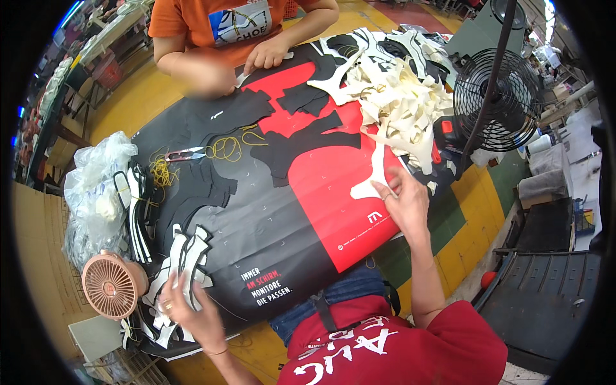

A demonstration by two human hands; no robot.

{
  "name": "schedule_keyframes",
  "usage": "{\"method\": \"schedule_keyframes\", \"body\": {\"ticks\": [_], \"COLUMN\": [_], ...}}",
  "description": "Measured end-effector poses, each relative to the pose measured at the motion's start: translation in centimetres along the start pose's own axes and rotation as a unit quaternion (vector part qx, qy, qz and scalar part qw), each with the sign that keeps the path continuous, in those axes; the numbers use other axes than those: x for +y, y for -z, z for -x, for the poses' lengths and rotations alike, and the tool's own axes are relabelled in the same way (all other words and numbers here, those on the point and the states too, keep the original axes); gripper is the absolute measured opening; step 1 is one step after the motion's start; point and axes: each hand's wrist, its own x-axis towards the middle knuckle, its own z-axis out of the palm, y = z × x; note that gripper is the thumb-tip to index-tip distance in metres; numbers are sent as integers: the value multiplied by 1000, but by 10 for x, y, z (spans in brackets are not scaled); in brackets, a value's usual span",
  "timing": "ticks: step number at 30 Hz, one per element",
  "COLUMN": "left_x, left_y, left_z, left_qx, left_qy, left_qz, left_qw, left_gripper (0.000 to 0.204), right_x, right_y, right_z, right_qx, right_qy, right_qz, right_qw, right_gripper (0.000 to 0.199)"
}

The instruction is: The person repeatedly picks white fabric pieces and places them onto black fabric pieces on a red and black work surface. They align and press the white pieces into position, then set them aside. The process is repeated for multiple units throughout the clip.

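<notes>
My right hand [409, 200] pinches a white Y-shaped cut-out piece [377, 168] between thumb and fingers, over the red part of the table cover. One arm of that piece reaches toward a heap of cream cut-outs [401, 106]. On the left, my left hand [192, 313] is over a pile of white pieces with black edges [192, 247]. Its fingers look spread, slightly blurred, and I see nothing held in them. Black fabric cut-outs [308, 146] lie stacked mid-table, near small thread snips [185, 154] and yellow cord [226, 148].
Across the table a person in an orange shirt [192, 25] works with both hands at the far edge. A small pink fan [110, 285] and a plastic bag [99, 192] border the left side. A black fan [497, 99] stands beside the heap at right.
</notes>
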Motion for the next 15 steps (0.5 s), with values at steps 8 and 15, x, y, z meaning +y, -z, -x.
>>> {"method": "schedule_keyframes", "body": {"ticks": [8, 15], "left_x": [141, 166], "left_y": [-65, -103], "left_z": [6, -25], "left_qx": [-295, -377], "left_qy": [109, 189], "left_qz": [489, 623], "left_qw": [814, 659], "left_gripper": [24, 29], "right_x": [-19, -26], "right_y": [-17, -19], "right_z": [21, 28], "right_qx": [-150, -146], "right_qy": [-82, -75], "right_qz": [-442, -513], "right_qw": [881, 843], "right_gripper": [22, 26]}}
